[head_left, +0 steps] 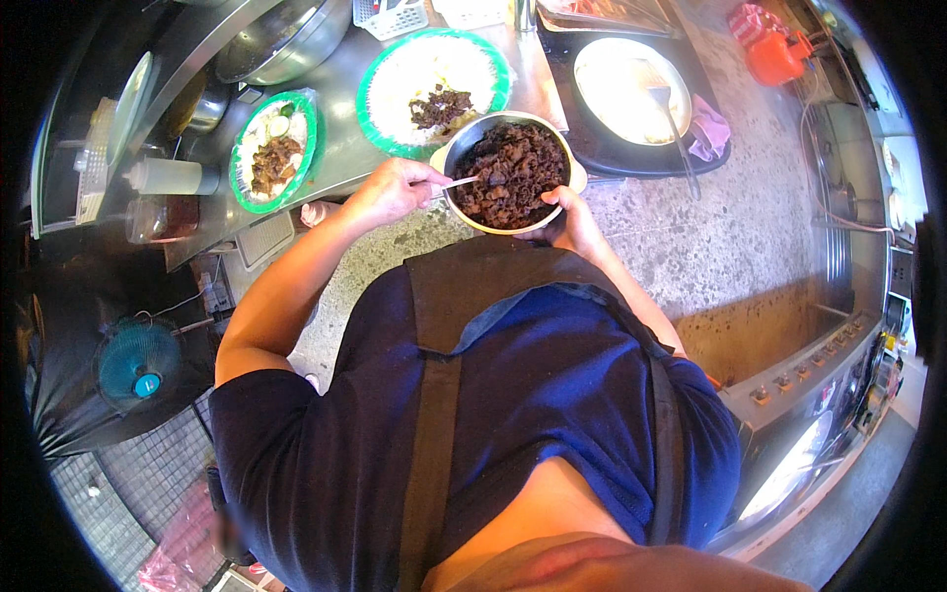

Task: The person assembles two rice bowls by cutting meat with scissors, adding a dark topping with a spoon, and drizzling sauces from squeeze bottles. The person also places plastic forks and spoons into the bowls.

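Note:
Dark, shredded braised meat (498,163) fills a round pot (563,141) with a pale rim, held in front of my chest. My right hand (574,219) grips its near right side, thumb over the rim. Pinched in my left hand (400,189) is the light handle of a spoon (459,184), whose far end reaches into the meat. Just beyond the pot, a green-rimmed plate (368,114) carries white food, probably rice, topped with some dark meat. Farther left, a smaller green-rimmed plate (238,178) has brown meat chunks and pale green slices on it.
On a black stand at the right sits a white bowl (586,71) with a spatula (673,123) across its edge; a purple cloth (708,130) lies beside it. A squeeze bottle (174,178) and a large metal bowl (286,44) are at left. Stove knobs (789,380) line the lower right.

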`<action>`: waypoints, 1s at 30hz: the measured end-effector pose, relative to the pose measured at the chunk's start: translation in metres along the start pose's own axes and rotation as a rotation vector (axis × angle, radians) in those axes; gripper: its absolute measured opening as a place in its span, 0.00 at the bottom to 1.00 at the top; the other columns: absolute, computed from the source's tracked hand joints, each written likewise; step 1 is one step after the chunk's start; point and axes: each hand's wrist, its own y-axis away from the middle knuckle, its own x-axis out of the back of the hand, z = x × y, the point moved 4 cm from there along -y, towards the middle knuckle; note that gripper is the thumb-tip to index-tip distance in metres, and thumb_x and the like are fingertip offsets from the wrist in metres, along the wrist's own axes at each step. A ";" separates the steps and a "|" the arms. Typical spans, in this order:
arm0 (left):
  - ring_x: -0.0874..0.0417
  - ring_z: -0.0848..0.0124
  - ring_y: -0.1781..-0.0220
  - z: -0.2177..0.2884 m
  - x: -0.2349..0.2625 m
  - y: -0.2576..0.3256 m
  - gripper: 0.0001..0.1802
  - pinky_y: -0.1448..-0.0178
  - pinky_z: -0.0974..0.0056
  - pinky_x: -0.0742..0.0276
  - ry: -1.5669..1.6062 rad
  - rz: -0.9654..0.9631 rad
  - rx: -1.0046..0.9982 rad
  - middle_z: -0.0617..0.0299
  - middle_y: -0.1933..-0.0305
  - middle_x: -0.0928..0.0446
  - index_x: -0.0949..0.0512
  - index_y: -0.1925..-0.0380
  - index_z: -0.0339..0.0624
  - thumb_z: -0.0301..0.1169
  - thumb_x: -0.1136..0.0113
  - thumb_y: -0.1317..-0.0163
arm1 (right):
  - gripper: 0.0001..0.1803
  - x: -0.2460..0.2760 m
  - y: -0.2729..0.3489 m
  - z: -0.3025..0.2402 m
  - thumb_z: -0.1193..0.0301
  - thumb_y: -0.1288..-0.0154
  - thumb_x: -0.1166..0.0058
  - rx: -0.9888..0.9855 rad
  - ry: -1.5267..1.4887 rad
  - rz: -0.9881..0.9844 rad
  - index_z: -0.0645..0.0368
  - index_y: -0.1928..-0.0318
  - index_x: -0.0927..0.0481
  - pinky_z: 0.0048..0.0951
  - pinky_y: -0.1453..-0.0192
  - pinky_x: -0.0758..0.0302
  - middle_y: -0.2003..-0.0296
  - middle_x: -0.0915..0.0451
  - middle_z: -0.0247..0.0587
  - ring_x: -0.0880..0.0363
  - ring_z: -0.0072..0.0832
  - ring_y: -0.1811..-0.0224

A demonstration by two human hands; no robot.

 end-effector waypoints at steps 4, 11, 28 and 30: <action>0.27 0.80 0.72 0.002 0.014 0.004 0.12 0.67 0.72 0.30 0.070 0.015 -0.016 0.69 0.75 0.25 0.18 0.54 0.41 0.27 0.43 0.37 | 0.29 0.003 0.001 -0.001 0.68 0.44 0.52 0.027 -0.013 -0.024 0.63 0.41 0.37 0.54 0.48 0.23 0.47 0.27 0.52 0.24 0.46 0.48; 0.29 0.81 0.74 0.003 0.041 0.008 0.13 0.70 0.73 0.34 0.096 0.132 0.028 0.69 0.75 0.25 0.18 0.53 0.42 0.31 0.42 0.35 | 0.30 0.003 -0.001 0.001 0.68 0.44 0.53 0.014 -0.014 -0.047 0.64 0.40 0.38 0.55 0.47 0.23 0.46 0.28 0.52 0.24 0.46 0.47; 0.17 0.58 0.62 0.014 0.073 0.010 0.25 0.61 0.56 0.19 -1.112 0.670 -0.113 0.59 0.59 0.24 0.24 0.47 0.52 0.25 0.48 0.47 | 0.31 0.013 0.010 0.004 0.66 0.45 0.52 -0.002 0.028 -0.013 0.61 0.40 0.38 0.54 0.48 0.24 0.46 0.29 0.52 0.26 0.47 0.46; 0.17 0.59 0.63 0.016 0.066 0.011 0.24 0.62 0.57 0.19 -1.139 0.658 -0.152 0.60 0.61 0.25 0.24 0.48 0.52 0.26 0.48 0.47 | 0.31 0.012 0.009 0.005 0.66 0.45 0.52 0.012 0.030 -0.006 0.61 0.40 0.38 0.53 0.49 0.23 0.46 0.29 0.52 0.26 0.46 0.47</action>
